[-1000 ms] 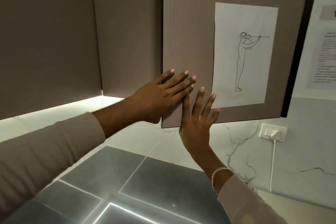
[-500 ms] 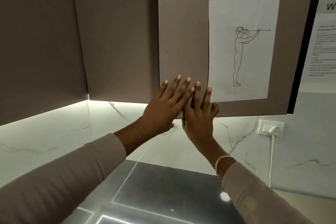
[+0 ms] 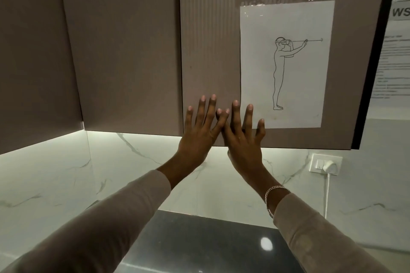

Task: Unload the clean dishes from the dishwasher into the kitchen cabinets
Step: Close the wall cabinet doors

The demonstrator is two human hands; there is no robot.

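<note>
Both arms reach up toward a ribbed taupe upper cabinet door. My left hand is spread flat, fingers straight, against the door's lower part. Beside it my right hand is also flat with straight fingers, its index finger touching the left hand's index finger. Neither hand holds anything. A white sheet with a line drawing of a standing figure is taped to the same door, just right of my right fingers. No dishes or dishwasher are in view.
More plain cabinet doors run to the left. Below them are a lit marble backsplash, a dark glossy hob, and a wall socket with a white plug and cord. Printed notices hang at the right.
Both hands have risen on the door and straightened to point upward side by side. The view has tilted up, showing more cabinet and less hob.
</note>
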